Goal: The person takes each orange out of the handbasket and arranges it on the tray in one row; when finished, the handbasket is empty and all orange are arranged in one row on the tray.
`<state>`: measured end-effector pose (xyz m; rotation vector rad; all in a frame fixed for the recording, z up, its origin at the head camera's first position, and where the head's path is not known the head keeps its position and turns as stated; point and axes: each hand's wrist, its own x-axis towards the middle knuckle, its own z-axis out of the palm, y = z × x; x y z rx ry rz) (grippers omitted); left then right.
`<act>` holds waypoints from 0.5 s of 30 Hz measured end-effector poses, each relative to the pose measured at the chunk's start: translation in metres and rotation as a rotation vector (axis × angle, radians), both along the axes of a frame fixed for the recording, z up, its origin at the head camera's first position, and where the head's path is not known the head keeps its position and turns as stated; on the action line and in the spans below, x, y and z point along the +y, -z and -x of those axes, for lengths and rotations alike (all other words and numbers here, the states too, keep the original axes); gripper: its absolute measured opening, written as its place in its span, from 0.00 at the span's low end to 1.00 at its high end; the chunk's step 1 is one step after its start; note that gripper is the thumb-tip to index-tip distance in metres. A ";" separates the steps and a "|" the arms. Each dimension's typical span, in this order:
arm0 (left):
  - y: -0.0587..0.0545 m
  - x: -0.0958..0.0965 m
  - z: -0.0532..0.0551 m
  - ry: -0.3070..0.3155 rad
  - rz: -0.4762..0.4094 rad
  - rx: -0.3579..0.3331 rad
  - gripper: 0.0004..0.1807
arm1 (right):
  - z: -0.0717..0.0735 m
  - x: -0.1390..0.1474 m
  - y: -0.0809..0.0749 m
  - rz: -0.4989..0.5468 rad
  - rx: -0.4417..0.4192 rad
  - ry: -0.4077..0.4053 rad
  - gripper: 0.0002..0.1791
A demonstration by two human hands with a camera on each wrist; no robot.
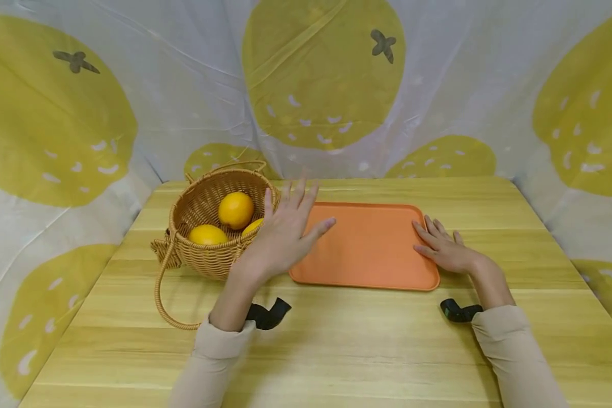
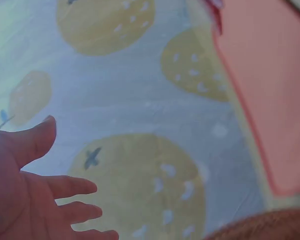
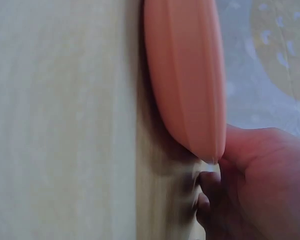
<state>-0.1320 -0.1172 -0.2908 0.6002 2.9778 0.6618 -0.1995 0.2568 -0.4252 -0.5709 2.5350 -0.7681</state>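
Note:
My left hand [image 1: 280, 235] is raised with its fingers spread, over the gap between the wicker basket [image 1: 209, 260] and the orange tray [image 1: 362, 249]. In the left wrist view that hand [image 2: 35, 195] holds nothing. Several yellow-orange fruits lie in the basket, one of them an orange-coloured round fruit [image 1: 236, 210]; another is partly hidden behind my left wrist. At the tray's right end my right hand [image 1: 449, 249] rests with thumb and forefinger over the rim, the other fingers outside it. The right wrist view shows the tray's side wall [image 3: 190, 75] beside that hand [image 3: 270, 180].
The wooden table [image 1: 362, 351] carries the basket and tray. A basket handle [image 1: 160, 300] loops down onto the tabletop at the left. Behind hangs a pale cloth [image 1: 194, 73] printed with yellow fruit. Black wrist mounts [image 1: 269, 315] stick out inward from both cuffs.

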 end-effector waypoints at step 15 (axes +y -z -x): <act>-0.083 -0.106 0.027 0.046 0.104 -0.069 0.21 | 0.002 0.001 0.007 0.018 0.008 -0.018 0.41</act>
